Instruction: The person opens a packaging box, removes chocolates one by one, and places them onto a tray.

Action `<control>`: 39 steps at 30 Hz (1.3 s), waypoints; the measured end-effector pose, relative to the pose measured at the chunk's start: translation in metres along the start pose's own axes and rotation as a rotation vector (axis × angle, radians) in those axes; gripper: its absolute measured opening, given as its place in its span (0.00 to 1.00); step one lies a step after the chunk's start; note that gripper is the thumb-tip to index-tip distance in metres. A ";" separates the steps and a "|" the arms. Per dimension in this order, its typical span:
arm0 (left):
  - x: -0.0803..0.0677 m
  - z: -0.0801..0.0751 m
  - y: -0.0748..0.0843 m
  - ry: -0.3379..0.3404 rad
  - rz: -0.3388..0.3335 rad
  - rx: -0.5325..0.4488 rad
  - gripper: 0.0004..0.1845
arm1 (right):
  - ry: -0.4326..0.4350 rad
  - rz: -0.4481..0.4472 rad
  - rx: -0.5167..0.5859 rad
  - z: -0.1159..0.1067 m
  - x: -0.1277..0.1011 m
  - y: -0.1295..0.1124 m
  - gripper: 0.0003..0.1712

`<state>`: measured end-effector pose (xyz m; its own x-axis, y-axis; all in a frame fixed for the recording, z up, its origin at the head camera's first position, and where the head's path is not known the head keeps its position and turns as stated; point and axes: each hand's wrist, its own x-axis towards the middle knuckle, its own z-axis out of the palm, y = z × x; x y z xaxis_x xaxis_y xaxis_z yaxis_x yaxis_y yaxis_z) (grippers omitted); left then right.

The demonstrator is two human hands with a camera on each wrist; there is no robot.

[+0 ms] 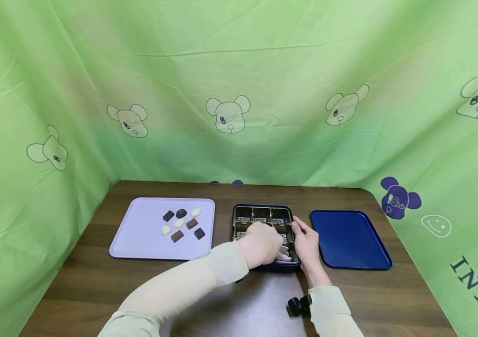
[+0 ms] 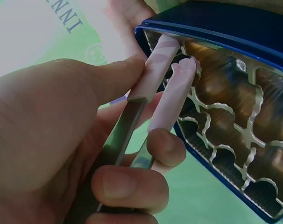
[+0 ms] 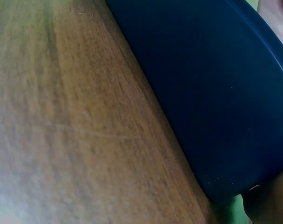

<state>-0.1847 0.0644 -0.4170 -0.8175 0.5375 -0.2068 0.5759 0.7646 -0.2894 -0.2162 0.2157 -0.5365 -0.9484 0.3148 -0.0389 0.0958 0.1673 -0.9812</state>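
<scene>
My left hand [image 1: 261,242] holds metal tongs with pink tips [image 2: 166,100], gripped between thumb and curled fingers. The tips reach into a near-right corner compartment of a dark blue box [image 1: 278,267] fitted with a gold-edged divided insert [image 2: 246,135]. Whether anything sits between the tips cannot be made out. At the box's right side, my right hand [image 1: 306,242] grips the wall, thumb near the rim. The right wrist view shows mainly the box's outer wall [image 3: 202,93] against the wooden table. On the left, several dark, brown and white chocolates [image 1: 180,223] lie on a lilac tray [image 1: 143,229].
A blue tray [image 1: 350,238] lies right of the box on the wooden table [image 1: 83,281]. Green printed cloth [image 1: 230,159] hangs behind the table and along both sides. A small black device [image 1: 299,305] is fixed at the right wrist.
</scene>
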 end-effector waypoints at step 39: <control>0.020 0.010 0.016 0.005 0.066 0.041 0.10 | -0.002 -0.010 0.052 0.001 0.002 -0.001 0.24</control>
<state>-0.1922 0.0835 -0.4353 -0.7778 0.5880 -0.2222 0.6280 0.7125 -0.3130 -0.2182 0.2157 -0.5359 -0.9498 0.3115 -0.0293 0.0705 0.1219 -0.9900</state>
